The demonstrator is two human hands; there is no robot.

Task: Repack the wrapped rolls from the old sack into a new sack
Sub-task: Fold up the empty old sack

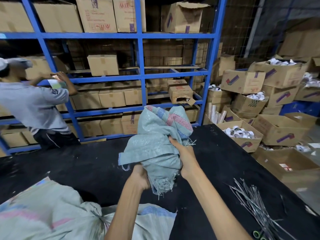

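1. Spreading across the lower half of the frame, the black table (69,167) carries everything. Its flat top gives a firm place to stand a sack while filling it.
2. Lying at the lower left, the tied sack (43,213) bulges and is gathered shut at its neck near the bottom centre. It is probably the old one with the wrapped rolls inside, though no roll shows. It looks heavy and slumped, so I would take it by the gathered neck or hug the body rather than pull on loose weave.
3. Held at the centre of the frame, above the table, the crumpled sack (155,144) is limp woven plastic with pink and blue stripes. It appears empty and is likely the new one. It should be light, floppy and a little slick, with frayed cut edges that can unravel. It is best taken at the mouth hem with both hands and shaken open.
4. The right hand (183,153) grips a bunched fold on the sack's right side, fingers curled into the cloth.
5. The left hand (141,177) clutches the lower bunch beside the frayed end, fingers closed round it.
6. Thin grey strips (256,205) fan out at the lower right, likely for tying necks.
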